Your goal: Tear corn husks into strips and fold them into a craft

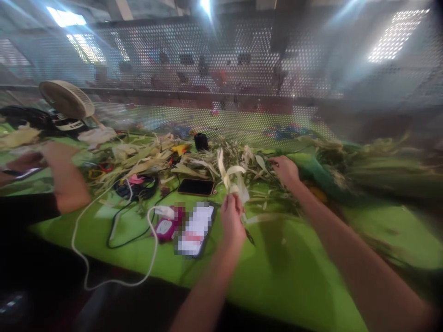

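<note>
Husk strips (235,174) clenched in left grip (233,215), right grip (286,170) outstretched at leaf pile (197,162), its hold unclear.

head cam looks fwd & down frm near green tbl (294,276), twd mesh screen (221,83)

Papery matt husk (226,178), glossy phone screen (196,187)

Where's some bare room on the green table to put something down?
The biggest bare patch of the green table lies between the left forearm and right forearm. A narrower one sits between the white cable and black cable. It's crowded toward the back with pale leaves, and around the dark phone and lit phone.
</note>
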A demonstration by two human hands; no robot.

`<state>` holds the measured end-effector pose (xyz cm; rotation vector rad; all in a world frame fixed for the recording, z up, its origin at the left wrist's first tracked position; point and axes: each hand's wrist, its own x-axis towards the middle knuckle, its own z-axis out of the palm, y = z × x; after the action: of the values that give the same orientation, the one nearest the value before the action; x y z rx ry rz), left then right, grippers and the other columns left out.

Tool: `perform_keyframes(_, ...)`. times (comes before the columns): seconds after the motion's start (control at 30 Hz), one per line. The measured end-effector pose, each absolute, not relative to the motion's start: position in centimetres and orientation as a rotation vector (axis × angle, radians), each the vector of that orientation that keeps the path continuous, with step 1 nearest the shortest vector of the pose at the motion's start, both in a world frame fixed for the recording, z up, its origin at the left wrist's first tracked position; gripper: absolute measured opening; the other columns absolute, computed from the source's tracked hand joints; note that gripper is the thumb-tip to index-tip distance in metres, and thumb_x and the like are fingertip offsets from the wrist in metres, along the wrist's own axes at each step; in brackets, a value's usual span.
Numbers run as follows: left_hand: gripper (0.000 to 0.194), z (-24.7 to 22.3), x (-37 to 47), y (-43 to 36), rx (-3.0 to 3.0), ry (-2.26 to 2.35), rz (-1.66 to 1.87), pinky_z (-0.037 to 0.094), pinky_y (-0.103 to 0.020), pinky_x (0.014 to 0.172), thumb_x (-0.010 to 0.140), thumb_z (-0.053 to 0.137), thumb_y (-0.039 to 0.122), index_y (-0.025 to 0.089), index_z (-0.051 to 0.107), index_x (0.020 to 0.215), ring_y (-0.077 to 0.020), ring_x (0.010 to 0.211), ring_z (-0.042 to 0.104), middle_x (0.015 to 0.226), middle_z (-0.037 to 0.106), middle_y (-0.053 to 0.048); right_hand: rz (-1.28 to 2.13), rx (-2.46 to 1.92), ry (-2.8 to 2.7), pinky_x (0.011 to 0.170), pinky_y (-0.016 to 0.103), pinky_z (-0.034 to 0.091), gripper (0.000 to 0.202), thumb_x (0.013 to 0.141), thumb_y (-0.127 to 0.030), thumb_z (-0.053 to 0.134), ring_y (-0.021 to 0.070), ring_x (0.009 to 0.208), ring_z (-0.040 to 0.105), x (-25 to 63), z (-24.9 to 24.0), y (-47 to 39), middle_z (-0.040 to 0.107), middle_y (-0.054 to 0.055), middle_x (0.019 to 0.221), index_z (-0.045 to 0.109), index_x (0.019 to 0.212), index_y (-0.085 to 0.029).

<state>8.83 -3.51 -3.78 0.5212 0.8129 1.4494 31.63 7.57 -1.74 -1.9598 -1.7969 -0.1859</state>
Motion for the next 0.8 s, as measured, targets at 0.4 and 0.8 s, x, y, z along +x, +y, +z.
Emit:
perform_keyframes(0.4,0.027,-3.8,9.1,-3.9,0.517,0.822,1.379,0.029,-0.022,0.050,0.086,0.063,0.042,0.019,0.052,0.077,-0.0062,0.046,0.025,0.054,0.033,0.008,-0.286,-2.048,-1.992,0.072,0.030,0.042,0.025,0.089,-0.020,0.048,0.0245,0.096,0.060,32.6,-2.0,11.0,0.066,0.012,0.110,0.073,0.096,-0.019)
perform_keyframes(0.8,0.028,-3.9,9.1,-3.6,0.527,0.831,1.372,0.024,-0.022,0.049,0.084,0.065,0.042,0.019,0.051,0.074,-0.0060,0.046,0.025,0.055,0.035,0.008,-0.115,-1.833,-1.733,0.072,0.030,0.046,0.015,0.085,-0.028,0.056,0.0232,0.090,0.060,32.7,-0.5,10.7,0.065,0.011,0.101,0.067,0.080,-0.019)
